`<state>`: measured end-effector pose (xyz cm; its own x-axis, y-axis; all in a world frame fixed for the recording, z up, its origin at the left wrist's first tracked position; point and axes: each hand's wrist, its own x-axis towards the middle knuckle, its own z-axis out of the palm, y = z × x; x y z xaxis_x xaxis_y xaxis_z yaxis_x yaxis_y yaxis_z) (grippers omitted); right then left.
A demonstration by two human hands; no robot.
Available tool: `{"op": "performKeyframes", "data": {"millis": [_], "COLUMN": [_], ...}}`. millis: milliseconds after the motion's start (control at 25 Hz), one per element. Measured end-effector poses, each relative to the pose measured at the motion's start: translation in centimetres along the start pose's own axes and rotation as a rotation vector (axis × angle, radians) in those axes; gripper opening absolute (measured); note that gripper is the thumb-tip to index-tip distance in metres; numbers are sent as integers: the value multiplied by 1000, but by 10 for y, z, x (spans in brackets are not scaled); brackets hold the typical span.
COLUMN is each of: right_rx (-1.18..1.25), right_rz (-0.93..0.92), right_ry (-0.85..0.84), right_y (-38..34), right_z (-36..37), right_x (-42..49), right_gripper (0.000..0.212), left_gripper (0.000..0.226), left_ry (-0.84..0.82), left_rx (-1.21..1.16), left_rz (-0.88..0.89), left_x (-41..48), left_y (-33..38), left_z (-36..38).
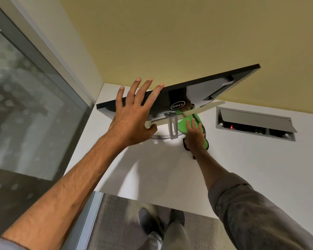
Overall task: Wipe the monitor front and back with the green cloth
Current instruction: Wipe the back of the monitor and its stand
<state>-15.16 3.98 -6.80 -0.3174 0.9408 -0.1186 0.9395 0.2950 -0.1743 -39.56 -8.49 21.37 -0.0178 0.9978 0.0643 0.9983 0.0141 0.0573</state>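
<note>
Count at this moment: one monitor (215, 87), one green cloth (182, 125), two hands, one silver stand (172, 127), one flip-lid cable hatch (255, 121) set into the white desk (242, 168), and two grey shoes (146, 221) on the floor below the desk edge. Only one piece of writing is legible to us: the round "DELL" logo (178, 105) on the monitor's glossy back, which faces the camera. A single small red light (231, 126) shows inside the hatch; we can read no text there. The left hand (132, 120) lies spread across the monitor's back, with four straight fingers reaching over the top edge and the thumb tucked at the lower edge near the stand. It braces the panel and is not clenched. The right hand (194, 136) lies flat on the green cloth with its fingers extended, pressing down without pinching. The cloth sits on the desk under that hand, just to the right of the stand. Its far edge runs up to the monitor's lower edge, and its dark trim shows around the wrist. The left hand is well apart from the cloth, on the other side of the stand.
</note>
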Motion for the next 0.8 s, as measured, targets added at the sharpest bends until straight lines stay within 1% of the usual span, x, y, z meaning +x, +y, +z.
{"op": "performKeyframes", "data": {"millis": [120, 160, 240, 280, 320, 400, 440, 480, 520, 560, 640, 720, 800], "right_rx": [8, 30, 126, 168, 221, 318, 323, 300, 278, 258, 129, -35, -67], "right_rz": [-10, -21, -16, 18, 74, 207, 257, 281, 264, 226, 142, 80, 34], "right_ry": [-28, -26, -19, -23, -9, 74, 111, 105, 58, -28, -198, -213, -168], "right_y": [-17, -23, -24, -20, -15, -5, -2, -1, -1, -3, -10, -19, -26], "right_z": [-9, -15, -31, -40, -48, -59, -60, -60, -58, -54, -37, -18, -9], "right_x": [-30, -40, -54, -57, -58, -51, -41, -28, -14, -4, 1, -9, -24], "right_gripper": [72, 66, 46, 37, 36, 51, 60, 67, 73, 77, 81, 83, 83], "left_gripper": [125, 125, 123, 123, 123, 123, 123, 123, 124, 125, 124, 121, 117], "left_ry": [-1, 1, 13, 28, 42, 62, 71, 75, 75, 75, 89, 118, 148], "left_rx": [-10, -15, -28, -31, -33, -41, -43, -38, -32, -28, -22, 0, 10], "left_rz": [15, 23, 37, 43, 50, 61, 63, 65, 68, 71, 80, 92, 100], "left_x": [0, 0, -1, 0, 0, -1, -1, -1, 0, 0, -1, -1, -3], "left_y": [0, -1, -2, -3, -3, -3, -4, -6, -6, -7, -6, -7, -8], "left_z": [0, -1, -1, -2, -3, -2, 0, 1, 2, 3, 5, 6, 8]}}
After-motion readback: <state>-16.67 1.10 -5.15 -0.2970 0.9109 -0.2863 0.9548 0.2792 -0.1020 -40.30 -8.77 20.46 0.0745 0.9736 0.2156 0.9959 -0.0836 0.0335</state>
